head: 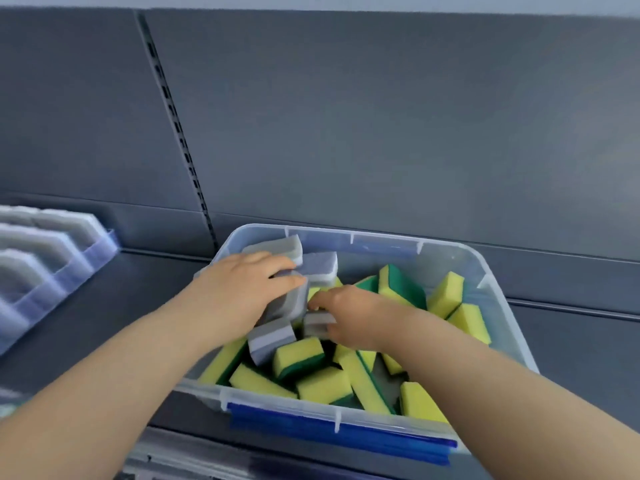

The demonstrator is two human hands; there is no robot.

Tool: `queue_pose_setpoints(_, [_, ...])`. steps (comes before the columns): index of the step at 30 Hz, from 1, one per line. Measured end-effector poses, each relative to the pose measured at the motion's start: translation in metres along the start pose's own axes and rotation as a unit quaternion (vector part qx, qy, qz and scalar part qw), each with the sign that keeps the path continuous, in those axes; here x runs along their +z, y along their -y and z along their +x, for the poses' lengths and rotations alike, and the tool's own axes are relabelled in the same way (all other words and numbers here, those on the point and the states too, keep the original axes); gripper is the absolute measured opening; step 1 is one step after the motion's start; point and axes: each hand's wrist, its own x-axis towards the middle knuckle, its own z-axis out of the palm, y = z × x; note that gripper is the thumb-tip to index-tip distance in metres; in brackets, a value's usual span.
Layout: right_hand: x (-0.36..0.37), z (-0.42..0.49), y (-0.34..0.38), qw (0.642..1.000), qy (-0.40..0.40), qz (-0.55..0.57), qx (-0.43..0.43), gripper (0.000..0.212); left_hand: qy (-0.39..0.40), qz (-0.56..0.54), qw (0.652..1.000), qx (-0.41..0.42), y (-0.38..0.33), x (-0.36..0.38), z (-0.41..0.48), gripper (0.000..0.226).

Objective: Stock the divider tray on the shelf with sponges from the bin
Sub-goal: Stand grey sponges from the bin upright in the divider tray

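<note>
**Position.** The left hand (242,289) is gripping a grey rectangular foam sponge (289,303) near the back left corner of the clear plastic bin with the blue latch (443,258), fingers curling over its top. The right hand (349,315) is holding a second grey foam sponge (316,323) at the bin's middle, fingers clamping on it. The bin is sitting on the dark grey metal shelf (121,306). The translucent plastic divider tray (100,247) is lying at the shelf's left edge, well apart from the bin.

**Hazards.**
- The sponges are lying loosely piled and leaning on one another, so lifting one is likely to drag a neighbour over the rim.
- The soft foam is probably compressing under grip and could spring free during the carry.

**Count.**
- Grey sponges in the bin: five showing.
- Yellow-and-green foam sponges (299,355): at least eleven, some partly hidden.
- Bins: one.
- Trays: one. Its contents are blurring beyond counting.
</note>
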Motion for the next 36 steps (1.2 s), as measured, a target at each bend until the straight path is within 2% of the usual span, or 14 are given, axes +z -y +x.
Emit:
queue_pose_setpoints(3, [0.005,-0.004,-0.009,1.000,-0.021,-0.003,0.000,0.042,0.108,0.013,0.993,0.039,-0.001,-0.004,0.022,0.079])
queue_pose_setpoints(5, [0.006,-0.008,-0.016,1.000,-0.016,-0.021,0.008,0.044,0.107,0.027,0.987,0.115,-0.003,-0.008,0.040,0.072])
queue_pose_setpoints(7, [0.006,-0.013,-0.023,0.999,0.011,0.028,0.024,0.047,0.127,0.086,0.978,0.140,-0.004,-0.005,0.053,0.058])
queue_pose_setpoints(10, [0.009,-0.018,-0.027,0.997,0.025,0.062,0.027,0.058,0.257,0.092,0.957,0.096,-0.002,0.000,0.067,0.044])
queue_pose_setpoints(14, [0.013,-0.013,-0.030,0.999,0.010,0.040,0.019,0.048,0.294,0.001,0.953,0.075,0.006,0.000,0.077,0.041])
queue_pose_setpoints(16, [0.009,-0.012,-0.033,0.998,-0.018,0.057,0.030,0.040,0.281,-0.087,0.955,0.039,0.012,-0.001,0.078,0.039])
queue_pose_setpoints(20, [-0.015,-0.027,-0.038,0.990,-0.097,0.082,0.067,0.027,0.144,-0.257,0.954,-0.063,0.023,-0.013,0.079,0.037])
queue_pose_setpoints(23, [-0.040,-0.048,-0.050,0.963,-0.178,0.163,0.121,0.021,0.046,-0.354,0.925,-0.130,0.030,-0.021,0.082,0.032])
queue_pose_setpoints(25, [-0.051,-0.063,-0.062,0.944,-0.204,0.203,0.164,0.021,0.014,-0.420,0.893,-0.159,0.030,-0.019,0.084,0.031])
queue_pose_setpoints(27, [-0.055,-0.073,-0.073,0.945,-0.196,0.162,0.208,0.025,0.019,-0.432,0.886,-0.166,0.027,-0.010,0.087,0.030])
queue_pose_setpoints(30, [-0.041,-0.074,-0.077,0.955,-0.148,0.036,0.254,0.031,0.047,-0.405,0.900,-0.155,0.014,0.010,0.090,0.030])
queue_pose_setpoints(33, [-0.019,-0.067,-0.074,0.957,-0.128,0.031,0.257,0.033,0.095,-0.389,0.904,-0.146,0.003,0.030,0.086,0.039])
queue_pose_setpoints(36, [-0.011,-0.063,-0.075,0.955,-0.123,0.046,0.267,0.048,0.132,-0.380,0.907,-0.127,-0.007,0.045,0.081,0.049])
